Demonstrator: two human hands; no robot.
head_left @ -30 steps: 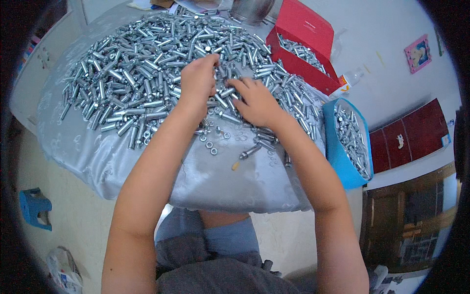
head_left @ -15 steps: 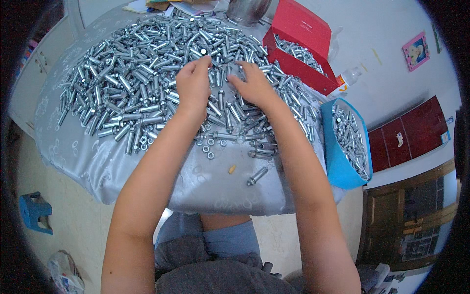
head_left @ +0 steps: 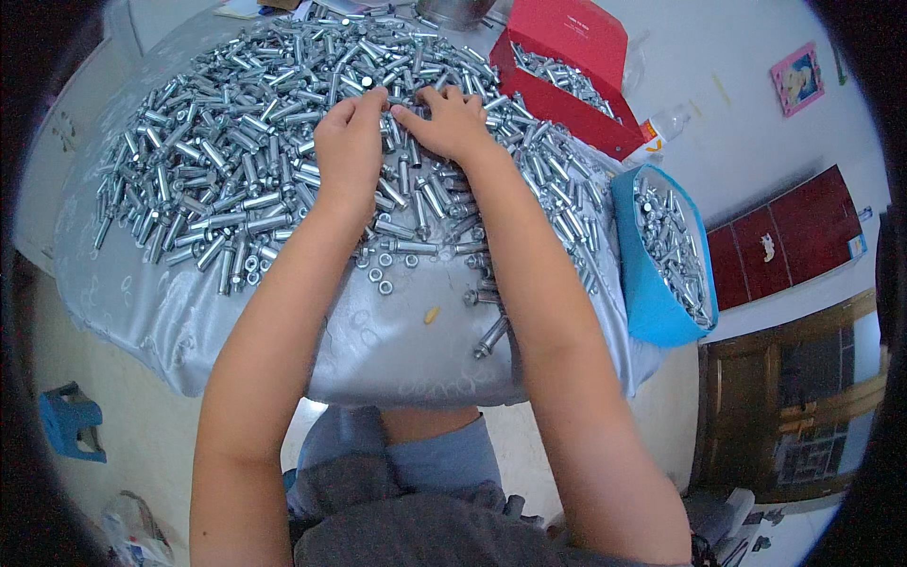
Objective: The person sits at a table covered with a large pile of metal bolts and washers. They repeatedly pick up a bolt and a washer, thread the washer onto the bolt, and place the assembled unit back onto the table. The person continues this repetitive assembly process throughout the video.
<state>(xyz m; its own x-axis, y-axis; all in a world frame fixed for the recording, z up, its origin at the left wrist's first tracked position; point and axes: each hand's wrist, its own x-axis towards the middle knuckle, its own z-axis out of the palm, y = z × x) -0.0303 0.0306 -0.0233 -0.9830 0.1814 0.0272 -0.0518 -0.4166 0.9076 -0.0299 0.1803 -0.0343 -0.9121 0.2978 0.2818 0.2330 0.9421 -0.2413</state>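
Head view: a table under a grey cloth carries a broad heap of silver bolts spreading from the far left to the far right; both forearms reach up from the near edge into the middle of it. The left hand lies palm down on the heap, fingers curled and thumb meeting the right hand's fingertips at the far side; the right hand is likewise curled, its fingers pinched toward the left; between the two sits what seems to be a single bolt or sleeve, though the fingers hide it and I cannot tell which hand truly has it.

Nearer the body, a few loose nuts lie on bare cloth, with one stray bolt and a small yellowish scrap just beside them. To the right, a blue tub holds more bolts; at the far right stands a red box with another batch.

The bolts look stiff, dense for their size and smooth-plated, so likely slippery and apt to roll; a pinch across the shank near the head would hold best.
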